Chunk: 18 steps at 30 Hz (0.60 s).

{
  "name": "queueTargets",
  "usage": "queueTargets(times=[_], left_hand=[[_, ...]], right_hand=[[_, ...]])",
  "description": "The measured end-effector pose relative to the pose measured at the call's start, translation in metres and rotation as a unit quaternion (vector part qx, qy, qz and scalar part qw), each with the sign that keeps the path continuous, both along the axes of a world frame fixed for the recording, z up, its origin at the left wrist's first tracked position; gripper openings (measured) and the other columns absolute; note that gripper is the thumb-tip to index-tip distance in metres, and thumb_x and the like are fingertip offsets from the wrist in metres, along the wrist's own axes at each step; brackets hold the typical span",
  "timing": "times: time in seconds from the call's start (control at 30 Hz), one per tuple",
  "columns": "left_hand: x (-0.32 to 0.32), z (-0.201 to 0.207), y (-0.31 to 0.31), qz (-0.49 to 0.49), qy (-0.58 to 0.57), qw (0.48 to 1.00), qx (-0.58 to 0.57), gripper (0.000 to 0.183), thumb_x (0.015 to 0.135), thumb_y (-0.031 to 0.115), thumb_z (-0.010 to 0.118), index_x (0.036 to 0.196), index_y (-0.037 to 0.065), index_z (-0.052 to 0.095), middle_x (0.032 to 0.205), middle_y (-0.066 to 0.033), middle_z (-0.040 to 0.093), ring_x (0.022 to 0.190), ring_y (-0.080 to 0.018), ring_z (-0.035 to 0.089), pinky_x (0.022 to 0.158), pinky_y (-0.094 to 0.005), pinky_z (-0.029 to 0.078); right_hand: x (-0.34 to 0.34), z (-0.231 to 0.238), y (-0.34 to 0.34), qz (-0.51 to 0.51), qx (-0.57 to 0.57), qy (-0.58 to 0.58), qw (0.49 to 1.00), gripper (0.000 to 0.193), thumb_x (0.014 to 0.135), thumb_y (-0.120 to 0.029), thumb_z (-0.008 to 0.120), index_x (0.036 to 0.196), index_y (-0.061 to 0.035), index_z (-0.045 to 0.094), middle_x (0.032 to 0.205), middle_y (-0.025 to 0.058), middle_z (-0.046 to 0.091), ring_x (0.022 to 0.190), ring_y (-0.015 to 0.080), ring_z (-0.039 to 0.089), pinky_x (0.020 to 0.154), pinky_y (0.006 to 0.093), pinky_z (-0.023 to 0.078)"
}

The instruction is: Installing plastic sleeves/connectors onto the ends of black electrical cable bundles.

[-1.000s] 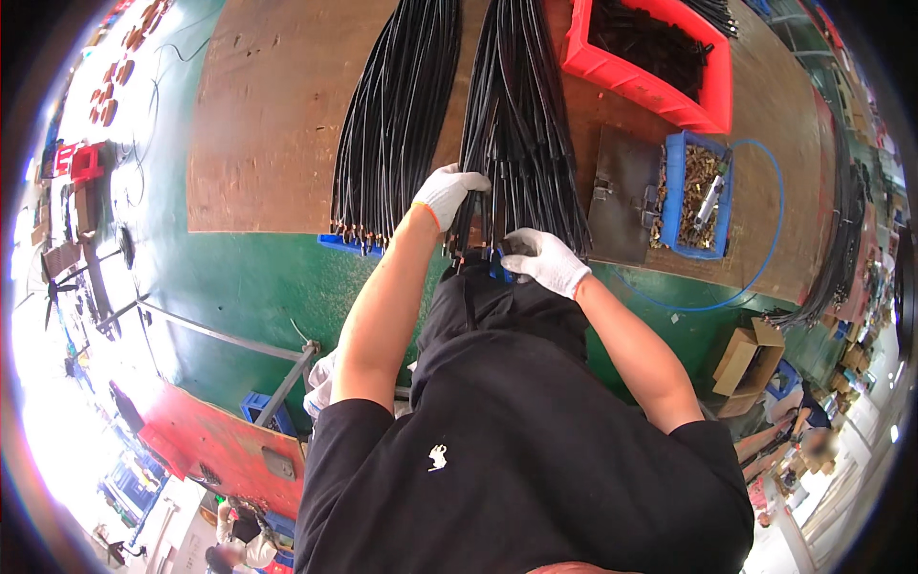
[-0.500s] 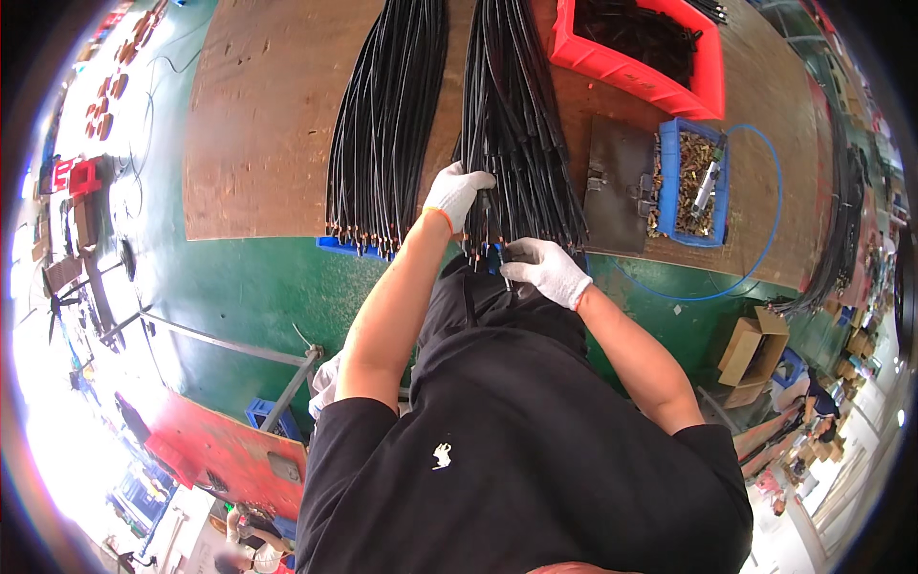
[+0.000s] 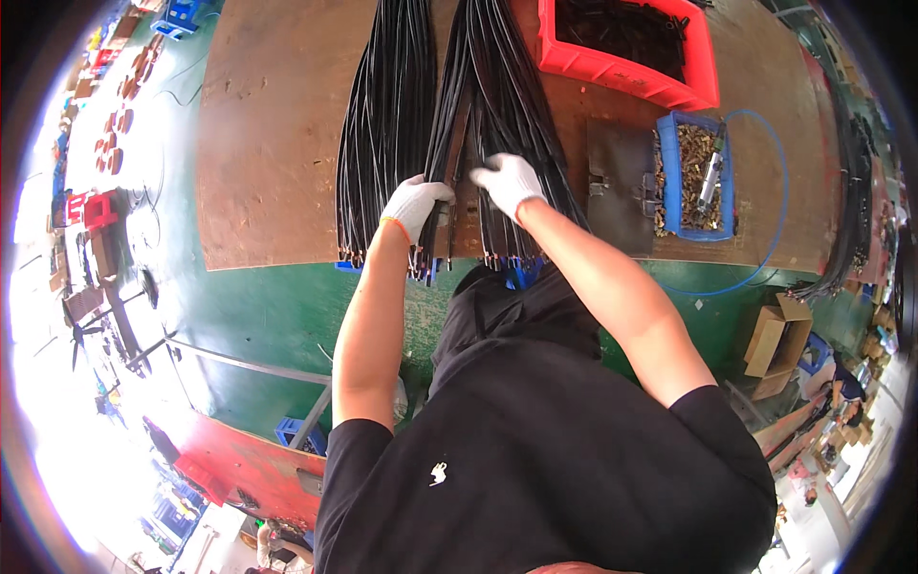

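Long black cables (image 3: 387, 134) with bare copper-coloured ends lie in bundles on the brown table, their ends hanging at its near edge. My left hand (image 3: 417, 207), in a white glove, is closed round a group of cables near their ends, between the left bundle and the right one. To its right, my white-gloved right hand (image 3: 509, 182) is over the upper part of the right bundle (image 3: 516, 105). Its fingers look apart and slightly blurred, and I see nothing held in them.
A red crate (image 3: 622, 75) of black parts stands at the far right of the table (image 3: 277, 143). Nearer is a blue bin (image 3: 671, 182) of small brass-coloured pieces, with a silver tool (image 3: 710, 182) on top. A blue hose (image 3: 782, 191) curves beside it. An open cardboard box (image 3: 773, 349) is on the green floor.
My left hand has moved left and slightly nearer, drawing part of the right bundle leftward and opening a gap. My right hand has risen from the cable ends to farther up the bundle.
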State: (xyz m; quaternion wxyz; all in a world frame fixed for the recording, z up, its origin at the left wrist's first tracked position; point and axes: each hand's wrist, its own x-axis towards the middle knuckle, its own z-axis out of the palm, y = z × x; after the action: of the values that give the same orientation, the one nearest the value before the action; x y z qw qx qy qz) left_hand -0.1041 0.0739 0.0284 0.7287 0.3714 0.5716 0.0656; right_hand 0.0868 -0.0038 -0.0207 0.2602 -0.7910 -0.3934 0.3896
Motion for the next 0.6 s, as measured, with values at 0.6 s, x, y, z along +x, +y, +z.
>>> queueTargets(times=[0.6], left_hand=[[0.021,-0.092,-0.032,-0.139,0.282,0.898,0.309,0.040,0.077,0.031,0.068,0.097,-0.004,0.068,0.091,-0.0333,0.071,0.100,-0.0518,0.069,0.089,-0.0544,0.056]], right_hand=[[0.101,0.039,-0.092,-0.200,0.071,0.234,0.949,0.021,0.103,-0.019,0.067,0.116,-0.0038,0.072,0.092,0.0022,0.072,0.074,0.0092,0.067,0.066,0.0274,0.058]])
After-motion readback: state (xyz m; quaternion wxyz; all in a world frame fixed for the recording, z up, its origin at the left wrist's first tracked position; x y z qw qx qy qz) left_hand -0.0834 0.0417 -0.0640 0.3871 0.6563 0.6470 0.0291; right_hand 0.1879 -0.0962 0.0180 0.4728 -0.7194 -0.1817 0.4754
